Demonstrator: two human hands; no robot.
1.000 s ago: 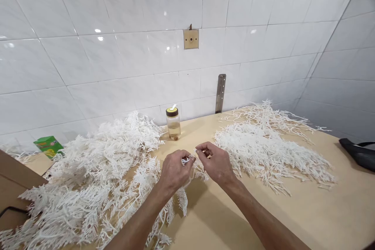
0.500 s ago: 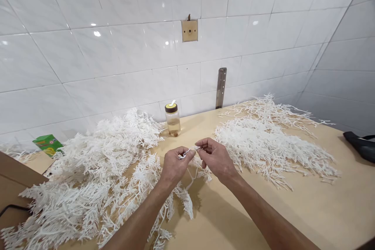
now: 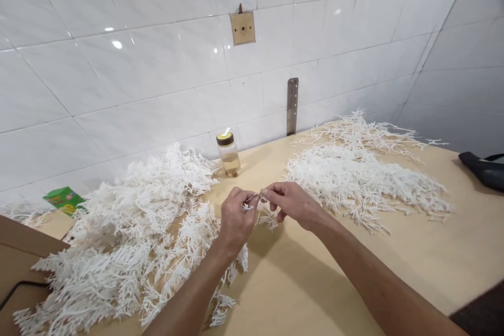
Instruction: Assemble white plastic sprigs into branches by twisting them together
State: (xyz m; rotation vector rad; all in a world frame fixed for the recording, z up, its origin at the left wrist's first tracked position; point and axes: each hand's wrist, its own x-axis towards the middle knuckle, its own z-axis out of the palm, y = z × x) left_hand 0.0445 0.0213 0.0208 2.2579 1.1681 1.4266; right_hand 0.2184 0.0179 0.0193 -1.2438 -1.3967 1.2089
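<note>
My left hand (image 3: pixel 238 216) is closed in a pinch on a thin white branched strand (image 3: pixel 248 207), whose ends stick out by the thumb. Close against it, the fingertips of my right hand (image 3: pixel 290 202) pinch the same strand from the other side. Part of a white frond (image 3: pixel 268 216) hangs below the two hands. On the left lies a large heap of white feathery plastic-looking fronds (image 3: pixel 129 236), partly hidden by my left forearm. A flatter pile of thinner white branched pieces (image 3: pixel 366 181) spreads out on the right.
The pale wooden table (image 3: pixel 299 283) meets a tiled wall. A lidded jar of yellowish liquid (image 3: pixel 229 156) stands behind my hands. A metal bracket (image 3: pixel 292 106) rises at the wall. A green packet (image 3: pixel 65 200) is far left, a brown box (image 3: pixel 23 257) nearer, a black object (image 3: pixel 482 170) far right.
My hands have come closer together on the strand. The frond hanging beneath them has shifted and shows less. The head view has turned and tilted slightly.
</note>
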